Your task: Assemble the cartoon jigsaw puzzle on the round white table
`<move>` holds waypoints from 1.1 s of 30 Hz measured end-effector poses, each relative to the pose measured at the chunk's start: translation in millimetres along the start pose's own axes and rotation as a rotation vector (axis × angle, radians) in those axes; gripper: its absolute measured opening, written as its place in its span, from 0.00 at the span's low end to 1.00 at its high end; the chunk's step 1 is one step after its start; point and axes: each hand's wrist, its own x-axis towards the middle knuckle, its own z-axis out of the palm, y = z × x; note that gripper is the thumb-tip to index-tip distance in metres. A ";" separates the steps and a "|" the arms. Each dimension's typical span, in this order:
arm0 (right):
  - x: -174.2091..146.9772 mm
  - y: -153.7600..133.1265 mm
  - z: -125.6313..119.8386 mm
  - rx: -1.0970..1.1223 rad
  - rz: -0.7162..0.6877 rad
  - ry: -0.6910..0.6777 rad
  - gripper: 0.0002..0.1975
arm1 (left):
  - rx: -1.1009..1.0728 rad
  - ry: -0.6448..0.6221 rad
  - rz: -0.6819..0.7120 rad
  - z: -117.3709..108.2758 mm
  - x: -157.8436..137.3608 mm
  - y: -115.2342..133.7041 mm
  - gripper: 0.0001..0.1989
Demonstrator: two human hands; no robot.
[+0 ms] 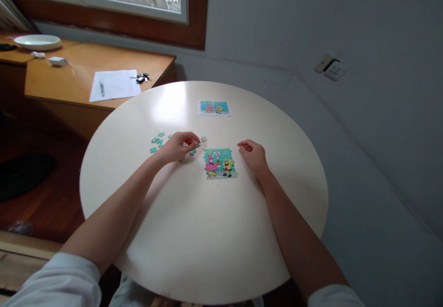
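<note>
A partly joined jigsaw puzzle point(219, 163) with cartoon figures on a turquoise ground lies on the round white table point(207, 233). My left hand point(177, 147) is just left of it, thumb and fingers pinched on a small turquoise puzzle piece point(198, 144). More loose pieces point(157, 141) are scattered beside and partly beneath this hand. To the right of the joined puzzle, my right hand point(254, 156) hovers close to the tabletop with its fingers curled and pressed together. Whatever those fingertips hold, if anything, is too small to see.
A printed picture point(213, 108) of the cartoon scene lies beyond the puzzle. Behind the table to the left, a wooden desk point(79, 85) bears a paper sheet point(116, 85), keys point(141, 77) and a white dish point(38, 42). A wall point(363, 136) stands at the right.
</note>
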 end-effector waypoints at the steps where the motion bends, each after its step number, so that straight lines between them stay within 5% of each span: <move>1: 0.2 0.7 0.1 0.004 -0.006 0.001 0.10 | -0.061 -0.005 -0.029 0.1 -0.2 1.8 0.06; 9: 0.7 1.4 0.5 0.010 0.005 0.004 0.09 | -0.269 -0.087 -0.217 -5.5 -4.1 8.5 0.08; 19: 1.1 0.3 0.8 0.024 0.007 0.007 0.09 | -0.317 -0.233 -0.183 -3.9 -4.6 10.6 0.09; 33: 2.1 3.2 1.2 0.015 0.004 0.003 0.09 | -0.086 -0.409 -0.175 14.7 -6.2 15.7 0.03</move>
